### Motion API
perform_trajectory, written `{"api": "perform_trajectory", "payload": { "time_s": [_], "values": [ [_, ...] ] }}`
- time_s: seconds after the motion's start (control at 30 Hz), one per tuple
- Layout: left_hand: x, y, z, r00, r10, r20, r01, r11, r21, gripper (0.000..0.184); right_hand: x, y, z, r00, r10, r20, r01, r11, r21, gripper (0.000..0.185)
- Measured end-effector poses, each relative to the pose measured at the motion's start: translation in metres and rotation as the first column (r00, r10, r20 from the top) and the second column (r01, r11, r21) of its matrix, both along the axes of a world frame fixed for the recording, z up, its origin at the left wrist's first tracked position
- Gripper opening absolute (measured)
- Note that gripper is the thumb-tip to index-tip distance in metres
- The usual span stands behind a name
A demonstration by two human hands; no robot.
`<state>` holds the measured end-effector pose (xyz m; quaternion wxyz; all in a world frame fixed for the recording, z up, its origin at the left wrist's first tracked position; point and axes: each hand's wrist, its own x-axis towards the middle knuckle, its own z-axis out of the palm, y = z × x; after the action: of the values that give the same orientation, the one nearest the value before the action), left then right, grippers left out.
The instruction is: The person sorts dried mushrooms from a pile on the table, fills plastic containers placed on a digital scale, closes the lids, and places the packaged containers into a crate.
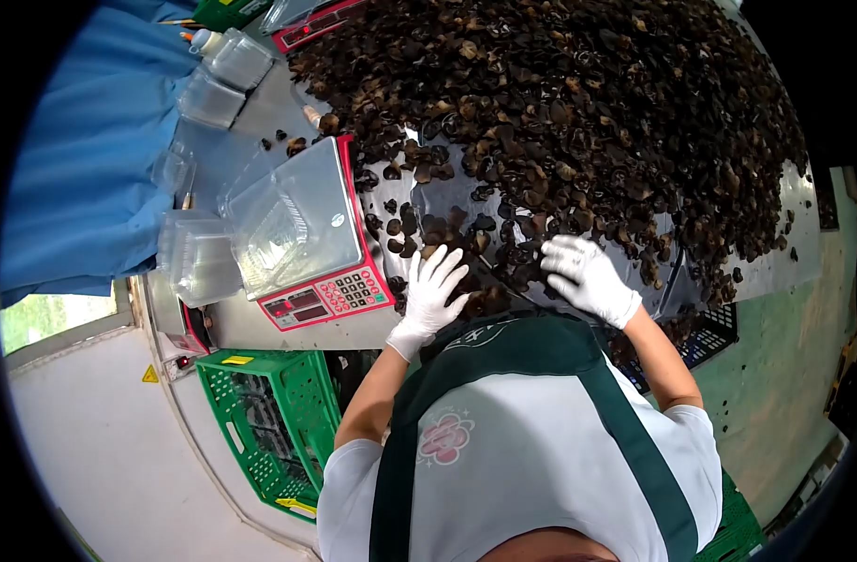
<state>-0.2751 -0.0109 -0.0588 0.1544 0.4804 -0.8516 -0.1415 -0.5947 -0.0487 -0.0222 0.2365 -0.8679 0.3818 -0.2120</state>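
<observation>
My left hand (432, 298), in a white glove, is spread flat with its fingers apart, just right of the red digital scale (321, 300). White-gloved too, my right hand (586, 279) lies over the near edge of the dark mushroom-like pieces (560, 122), fingers stretched out to the left. Several loose dark pieces (489, 300) lie on the table between the two hands. Neither hand shows anything gripped. On the scale's plate rests a clear plastic tray (277, 232). What lies under the right palm is hidden.
Stacked clear containers (199, 258) stand left of the scale, with more containers (236, 61) at the upper left. A second red scale (316, 26) is at the top. A green crate (251, 361) sits below the table's left part; a dark basket (714, 332) is at the right.
</observation>
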Motion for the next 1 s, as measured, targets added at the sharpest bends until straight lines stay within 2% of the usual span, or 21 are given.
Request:
{"api": "perform_trajectory", "payload": {
  "time_s": [0.07, 0.13, 0.2, 0.27, 0.33, 0.4, 0.47, 0.53, 0.63, 0.73, 0.8, 0.87, 0.9, 1.0],
  "values": [
    [0.001, -0.003, 0.002, 0.995, 0.035, -0.094, -0.043, 0.996, -0.084, 0.054, 0.001, -0.011, 0.002, 0.972, -0.235, 0.025, 0.236, 0.972, -0.008, 0.029],
    [-0.002, -0.004, 0.004, 0.978, 0.097, -0.187, -0.117, 0.988, -0.099, 0.057, 0.009, -0.023, -0.001, 0.942, -0.333, 0.036, 0.335, 0.937, -0.095, 0.035],
    [-0.003, -0.004, 0.002, 0.979, 0.116, -0.168, -0.130, 0.988, -0.078, 0.062, 0.025, -0.023, -0.002, 0.956, -0.293, 0.002, 0.291, 0.948, -0.130, 0.040],
    [-0.006, -0.004, 0.008, 0.992, 0.110, -0.059, -0.110, 0.994, 0.004, 0.067, 0.040, -0.009, -0.014, 0.992, -0.115, -0.056, 0.108, 0.987, -0.119, 0.042],
    [-0.002, 0.003, 0.004, 0.997, 0.082, -0.008, -0.081, 0.995, 0.056, 0.067, 0.048, 0.010, -0.024, 0.990, 0.082, -0.111, -0.089, 0.994, -0.061, 0.041],
    [0.003, 0.009, 0.000, 0.996, 0.093, 0.013, -0.093, 0.995, 0.041, 0.064, 0.045, 0.018, -0.040, 0.971, 0.213, -0.113, -0.204, 0.975, 0.082, 0.031],
    [0.004, 0.013, -0.002, 0.995, 0.100, 0.003, -0.100, 0.994, 0.038, 0.063, 0.037, 0.008, -0.030, 0.965, 0.244, 0.095, -0.257, 0.951, 0.173, 0.028],
    [0.006, 0.016, -0.002, 0.995, 0.100, -0.007, -0.100, 0.995, 0.030, 0.063, 0.035, -0.002, -0.008, 0.982, 0.123, 0.142, -0.155, 0.958, 0.243, 0.026],
    [0.017, 0.025, 0.001, 0.996, 0.047, -0.080, -0.042, 0.997, 0.060, 0.068, 0.024, -0.015, 0.011, 0.995, -0.095, 0.028, 0.093, 0.992, 0.085, 0.026],
    [0.024, 0.033, 0.008, 0.996, 0.053, -0.076, -0.046, 0.995, 0.085, 0.073, -0.001, -0.016, 0.025, 0.932, -0.311, -0.186, 0.337, 0.933, 0.128, 0.044],
    [0.023, 0.036, 0.010, 0.998, 0.060, -0.034, -0.057, 0.994, 0.093, 0.079, -0.018, -0.008, 0.019, 0.879, -0.349, -0.324, 0.404, 0.907, 0.118, 0.064],
    [0.017, 0.032, 0.012, 0.991, 0.129, -0.020, -0.125, 0.982, 0.144, 0.085, -0.026, 0.003, 0.022, 0.839, -0.275, -0.470, 0.414, 0.883, 0.222, 0.092],
    [0.015, 0.029, 0.010, 0.993, 0.116, -0.017, -0.112, 0.982, 0.153, 0.093, -0.026, 0.012, 0.019, 0.840, -0.275, -0.467, 0.409, 0.887, 0.213, 0.097],
    [0.004, 0.017, 0.011, 0.997, 0.072, -0.003, -0.070, 0.978, 0.197, 0.097, -0.018, 0.041, 0.008, 0.840, -0.292, -0.458, 0.417, 0.887, 0.199, 0.113]
  ]
}}
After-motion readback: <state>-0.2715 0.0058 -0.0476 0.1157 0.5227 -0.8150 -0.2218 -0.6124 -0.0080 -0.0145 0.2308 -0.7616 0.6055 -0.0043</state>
